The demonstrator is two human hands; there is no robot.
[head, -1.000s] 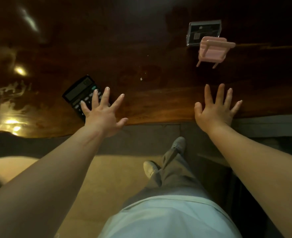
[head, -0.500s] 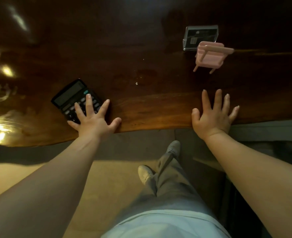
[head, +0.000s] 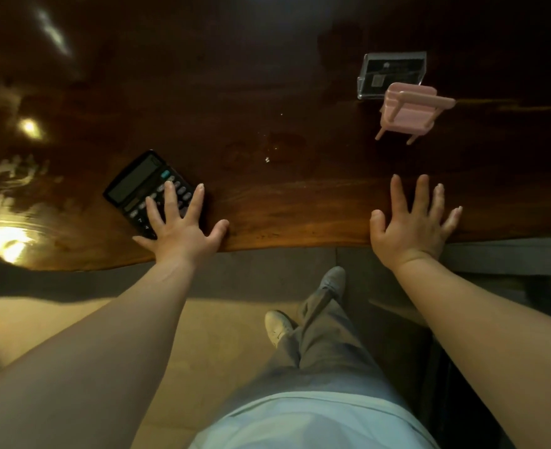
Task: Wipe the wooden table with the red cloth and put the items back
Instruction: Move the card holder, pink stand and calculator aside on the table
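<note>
1. while both hands are spreading flat with fingers splayed, neither is grasping anything; the left hand is lying palm down over the lower keys of the black calculator, fingers loose on it rather than closing around it.
2. the right hand is resting open on the near edge of the wooden table, well apart from the calculator, touching no item.
3. the calculator is sitting at an angle near the table's front edge, its grey screen pointing away to the left; one teal key is showing near the screen, and the key markings are too small to read.
4. farther back on the right, a pink miniature chair is standing just in front of a clear card holder; the dark card inside is bearing pale print and a small square code, none of it legible.
5. a small wet glint is shining on the wood between calculator and chair.
6. the red cloth is not appearing in view.
</note>
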